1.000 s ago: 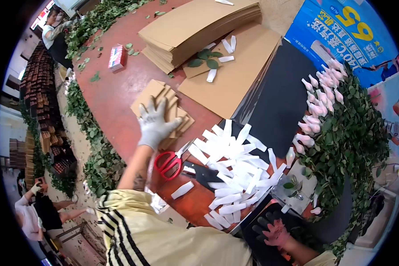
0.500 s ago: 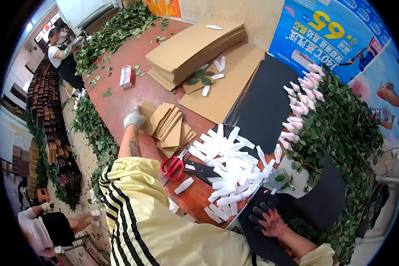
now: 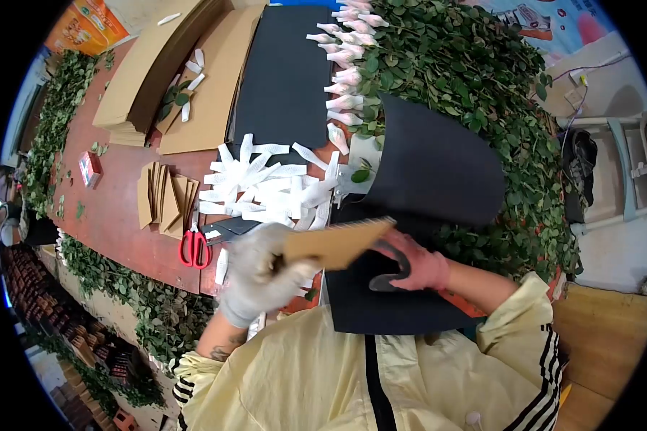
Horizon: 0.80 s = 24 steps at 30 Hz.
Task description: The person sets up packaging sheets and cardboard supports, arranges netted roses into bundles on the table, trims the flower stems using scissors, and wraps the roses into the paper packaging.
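My left hand [image 3: 255, 276], in a whitish glove blurred by motion, grips a small piece of cardboard [image 3: 338, 243] in front of my body. The piece points right, its far end beside my right hand [image 3: 417, 266]. That hand wears a pink glove with dark fingertips; its thumb and fingers curve apart over a black sheet [image 3: 370, 309]. Whether it touches the cardboard I cannot tell. Behind it a second black sheet [image 3: 438, 165] curves upward. White mesh sleeves [image 3: 266, 187] lie heaped beyond my left hand, near red-handled scissors [image 3: 194, 248] and a small stack of cardboard pieces [image 3: 167, 200].
Flower buds in white mesh [image 3: 345, 97] line the edge of a big leafy pile [image 3: 446, 65] at the right. Large cardboard sheets [image 3: 140, 79] and a black board [image 3: 284, 79] lie at the back. A small box [image 3: 90, 169] sits on the red table [image 3: 115, 208].
My left hand has come back from the small cardboard stack with a piece in it. My right hand has turned over the black sheet, and the view has swung to the right.
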{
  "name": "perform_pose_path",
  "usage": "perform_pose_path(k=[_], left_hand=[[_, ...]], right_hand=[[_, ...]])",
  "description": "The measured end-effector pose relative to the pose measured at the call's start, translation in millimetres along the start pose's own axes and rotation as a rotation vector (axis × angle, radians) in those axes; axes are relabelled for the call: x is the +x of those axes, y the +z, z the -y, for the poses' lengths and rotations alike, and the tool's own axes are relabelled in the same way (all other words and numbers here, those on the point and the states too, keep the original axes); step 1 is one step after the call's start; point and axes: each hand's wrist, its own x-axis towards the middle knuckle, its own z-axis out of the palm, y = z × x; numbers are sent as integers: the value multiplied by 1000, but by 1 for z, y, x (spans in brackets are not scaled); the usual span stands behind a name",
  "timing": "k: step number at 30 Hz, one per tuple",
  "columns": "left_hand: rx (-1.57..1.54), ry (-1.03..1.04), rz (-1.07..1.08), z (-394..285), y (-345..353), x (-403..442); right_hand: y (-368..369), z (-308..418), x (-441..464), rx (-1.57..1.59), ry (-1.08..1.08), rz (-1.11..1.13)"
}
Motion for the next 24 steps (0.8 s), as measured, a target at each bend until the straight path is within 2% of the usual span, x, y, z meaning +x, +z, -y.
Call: perform_pose_path(k=[1, 2, 3, 5, 6, 7, 8, 9, 10, 11, 12, 13, 15, 16, 17, 19, 20, 22, 23, 24], left_hand=[[-117, -41, -3, -8, 14, 2], [12, 55, 111, -15, 18, 10], [132, 145, 229, -22, 22, 18], [118, 20, 443, -28, 29, 29], [9, -143, 400, -24, 24, 29], [-24, -134, 179, 1, 24, 23], [120, -302, 164, 18, 25, 20], [263, -466, 132, 33, 27, 16], [301, -538, 241, 52, 35, 9], [334, -610, 357, 71, 44, 1], [392, -612, 379, 88, 55, -7], [353, -653, 402, 98, 63, -12], [314, -790, 498, 101, 75, -11], [316, -787, 507, 104, 76, -13], [303, -760, 480, 107, 75, -17], [293, -730, 458, 112, 78, -25], [246, -755, 410, 114, 79, -30], [199, -792, 366, 113, 82, -36], [212, -778, 314, 110, 85, -35], [226, -765, 264, 106, 88, -36]], right_hand=[[-3, 20, 1, 169, 125, -82], [-14, 39, 13, 489, -42, -73], [-29, 57, 14, 500, -31, -92], [-54, 82, 10, -267, -90, 25], [-60, 82, 4, -68, -64, -63], [-59, 81, -12, 302, 157, -151], [-58, 80, -28, 690, 338, -326], [-77, 99, -21, 1024, 507, -287], [-82, 94, -23, 1025, 503, -278], [-84, 88, -28, 961, 615, -203], [-85, 81, -30, 891, 722, -130], [-71, 72, -30, 907, 678, -174], [-67, 75, -15, 876, 836, 0], [-67, 75, -5, 850, 813, 80], [-60, 60, -3, 855, 815, 70], [-36, 9, -3, 538, 520, 28], [-32, 0, -1, 540, 521, 23], [-21, -15, 1, 547, 834, -51], [-11, -31, -3, 555, 839, -49], [1, -49, -9, 280, 753, -120]])
